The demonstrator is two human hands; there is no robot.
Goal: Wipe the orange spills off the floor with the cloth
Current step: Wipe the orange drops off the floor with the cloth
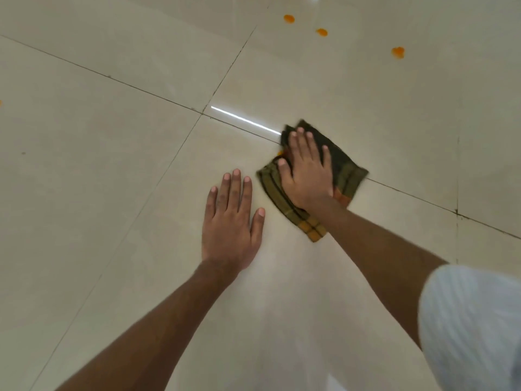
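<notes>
My right hand (306,170) lies flat on the folded cloth (345,167), fingers spread and straight, palm pressing it down against the tiled floor (112,193) rather than gripping it. The cloth is dark green and olive with orange stripes, and it sticks out from under my hand on every side; its near corner reaches back beside my right wrist. It sits right across a grout line (408,194) between tiles. At the cloth's left edge, just beside my right thumb, a small bit of orange spill (280,152) shows on the floor.

My left hand (232,221) is open too, palm down on the bare tile with fingers spread, holding nothing. It rests just to the left of the cloth, close to it but not touching.

Farther ahead, well apart from both hands, three orange spots remain on the floor: one (289,18), a second (321,32) beside it, and a third (397,52) off to the right. A pale striped sleeve (473,320) covers my right upper arm.
</notes>
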